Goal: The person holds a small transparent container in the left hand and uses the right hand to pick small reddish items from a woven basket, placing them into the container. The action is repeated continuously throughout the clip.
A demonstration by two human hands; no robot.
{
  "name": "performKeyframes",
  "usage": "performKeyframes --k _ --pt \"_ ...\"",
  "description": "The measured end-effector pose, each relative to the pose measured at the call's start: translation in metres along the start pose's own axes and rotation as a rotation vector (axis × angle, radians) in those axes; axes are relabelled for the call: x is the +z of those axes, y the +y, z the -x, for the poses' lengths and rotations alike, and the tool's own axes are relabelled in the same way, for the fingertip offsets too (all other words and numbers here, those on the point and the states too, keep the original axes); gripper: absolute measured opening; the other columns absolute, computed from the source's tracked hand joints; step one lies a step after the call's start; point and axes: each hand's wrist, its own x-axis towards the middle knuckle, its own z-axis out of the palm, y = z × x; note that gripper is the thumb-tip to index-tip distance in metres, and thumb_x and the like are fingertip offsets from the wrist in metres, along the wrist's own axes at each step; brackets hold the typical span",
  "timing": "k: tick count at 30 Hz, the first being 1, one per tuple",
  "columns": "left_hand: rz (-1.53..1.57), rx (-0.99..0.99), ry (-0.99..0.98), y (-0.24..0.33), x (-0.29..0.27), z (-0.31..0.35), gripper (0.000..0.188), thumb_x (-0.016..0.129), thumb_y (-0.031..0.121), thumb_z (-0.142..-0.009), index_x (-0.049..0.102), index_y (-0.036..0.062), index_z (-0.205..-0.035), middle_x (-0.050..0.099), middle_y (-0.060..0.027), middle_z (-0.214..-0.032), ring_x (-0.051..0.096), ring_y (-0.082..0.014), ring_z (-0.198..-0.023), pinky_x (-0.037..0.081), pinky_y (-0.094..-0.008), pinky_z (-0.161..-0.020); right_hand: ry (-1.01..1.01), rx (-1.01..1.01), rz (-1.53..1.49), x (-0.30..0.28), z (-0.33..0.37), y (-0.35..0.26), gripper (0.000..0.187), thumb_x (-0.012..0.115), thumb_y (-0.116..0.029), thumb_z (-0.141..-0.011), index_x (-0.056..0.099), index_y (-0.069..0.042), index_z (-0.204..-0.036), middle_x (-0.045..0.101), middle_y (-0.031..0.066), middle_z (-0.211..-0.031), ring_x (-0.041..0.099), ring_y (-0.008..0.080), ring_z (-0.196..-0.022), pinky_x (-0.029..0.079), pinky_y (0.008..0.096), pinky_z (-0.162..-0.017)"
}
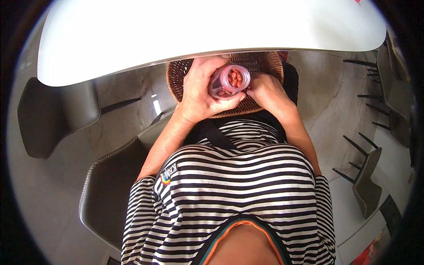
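Note:
A clear, pinkish plastic jar (215, 88) without a lid is held in my left hand (197, 92), its round mouth facing up toward me. Small reddish-brown pieces, like peanuts or beans, (235, 78) show inside. My left fingers and thumb wrap around the jar's side. Just right of the jar, my right hand (270, 93) is low over a brown woven wicker basket (176, 81), its fingers curled inward. Whatever those fingers hold, if anything, is hidden. The basket rests on my lap, partly under the table edge.
A white table (212, 28) with a rounded edge spans the top of the view, close above my hands. Grey chairs stand at the left (57, 117) and right (369, 183). Another grey seat (110, 194) is at my left side. The floor (324, 106) is grey marbled tile.

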Motion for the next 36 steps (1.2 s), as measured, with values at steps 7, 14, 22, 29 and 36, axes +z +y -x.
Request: performKeyframes --k 7,14,22,29,36 --pt "-0.047 0.020 0.017 0.002 -0.003 -0.003 0.073 0.091 0.027 -0.056 0.055 0.0060 -0.116 0.062 -0.0112 -0.106 0.061 -0.0294 -0.095 0.053 -0.0374 -0.079 0.170 -0.040 -0.223 -0.039 0.002 -0.017 0.011 0.070 -0.004 -0.073 0.068 -0.002 -0.084 0.066 0.0133 -0.081 0.064 0.0306 -0.071 0.052 0.0365 -0.065" --pt "-0.058 0.009 0.016 0.004 0.001 -0.004 0.071 0.091 0.027 -0.056 0.055 0.0067 -0.114 0.062 -0.0113 -0.105 0.061 -0.0291 -0.094 0.052 -0.0375 -0.078 0.638 -0.421 -0.469 -0.121 -0.010 -0.088 0.026 0.074 0.016 -0.065 0.066 0.004 -0.087 0.068 0.0140 -0.084 0.068 0.0224 -0.078 0.056 0.0293 -0.069" --pt "-0.048 -0.010 -0.009 0.008 -0.003 -0.006 0.070 0.090 0.025 -0.056 0.055 0.0073 -0.114 0.062 -0.0112 -0.104 0.061 -0.0290 -0.093 0.053 -0.0380 -0.078 0.668 -0.541 -0.522 -0.110 -0.024 -0.097 0.023 0.074 0.013 -0.068 0.063 0.004 -0.086 0.068 0.0160 -0.087 0.068 0.0272 -0.081 0.057 0.0361 -0.075" --pt "-0.048 -0.004 -0.009 0.009 -0.003 -0.006 0.069 0.090 0.026 -0.057 0.055 0.0072 -0.114 0.063 -0.0103 -0.103 0.061 -0.0289 -0.093 0.053 -0.0377 -0.078 0.674 -0.551 -0.319 -0.108 -0.029 -0.100 0.022 0.077 0.003 -0.066 0.067 0.001 -0.086 0.068 0.0126 -0.086 0.067 0.0274 -0.081 0.055 0.0361 -0.074" --pt "-0.050 -0.007 -0.009 0.002 -0.006 0.004 0.077 0.091 0.028 -0.059 0.050 0.0050 -0.121 0.059 -0.0128 -0.113 0.057 -0.0262 -0.102 0.046 -0.0374 -0.090 0.717 -0.250 -0.105 -0.094 -0.008 -0.075 0.017 0.077 -0.005 -0.071 0.070 -0.004 -0.086 0.068 0.0085 -0.086 0.065 0.0220 -0.077 0.053 0.0321 -0.066"
